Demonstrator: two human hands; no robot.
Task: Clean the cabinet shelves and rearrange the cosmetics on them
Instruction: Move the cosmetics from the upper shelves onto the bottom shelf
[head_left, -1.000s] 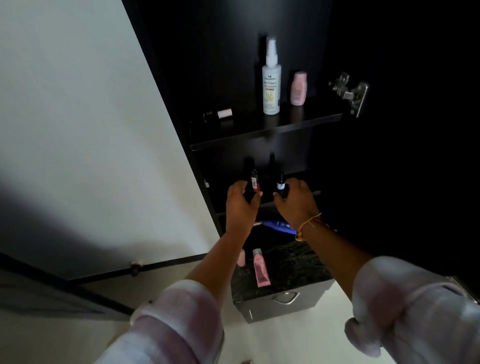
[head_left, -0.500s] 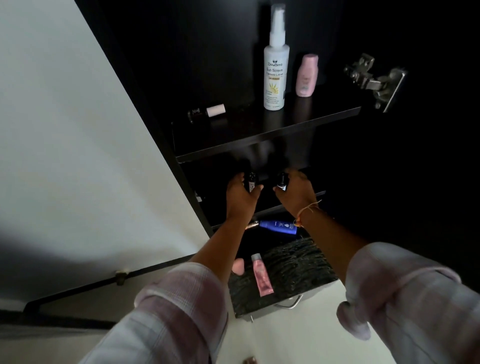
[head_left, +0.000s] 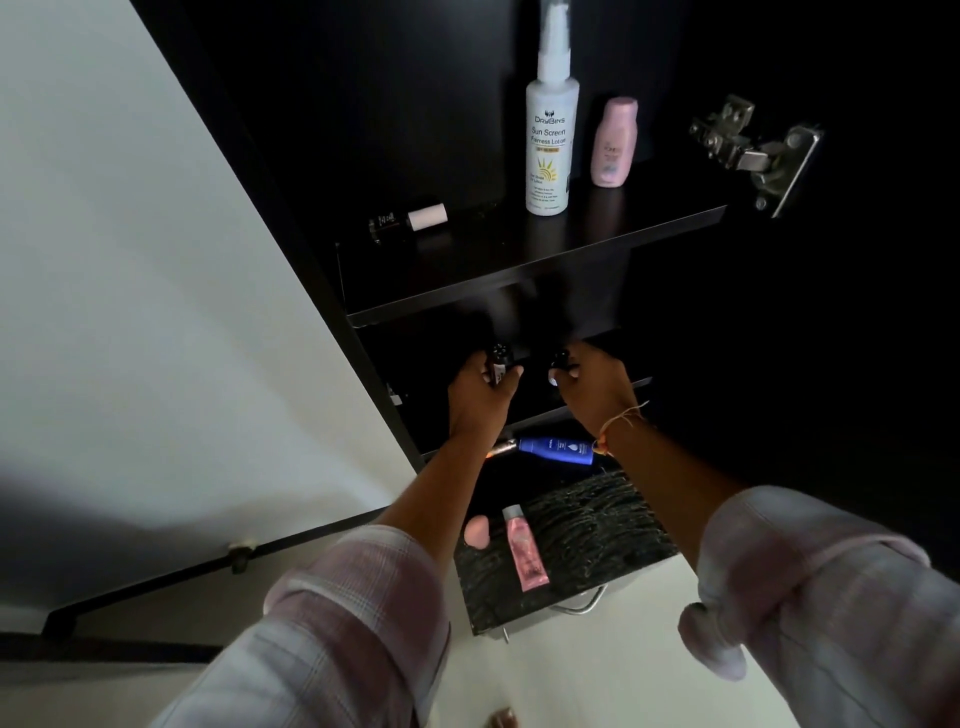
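**Two vials set out on the middle shelf**

The fingers of the left hand (head_left: 480, 397) curled round a small dark vial (head_left: 497, 362), its cap standing above the knuckles. Those of the right hand (head_left: 595, 389) pinched a second vial (head_left: 560, 359) of the same kind. Both vials stood upright, a little apart, over the middle shelf (head_left: 631, 385). Whether their bases touched the board could not be told in the shadow.

The step in hand looked to be the rearranging, with the pair being placed side by side. The next move would call for a level set-down. Both grips would then need easing off without tipping the narrow bottles.

Above the fingers, on the upper shelf (head_left: 519, 291), a white sunscreen spray (head_left: 550, 145) and a pink bottle (head_left: 614, 143) stood beside each other. To their left a white-capped vial (head_left: 410, 221) lay on its side, probably yet to be stood up. Below the wrists lay a blue tube (head_left: 556, 450). Nearer the person, a pink tube (head_left: 525, 556) and a pink sponge (head_left: 477, 530) rested on a dark cabinet top (head_left: 597, 525).

A second before, the same vials had stood higher above the hands with their labels showing. By this moment they had gone deeper under the upper shelf, and the grips had not changed.
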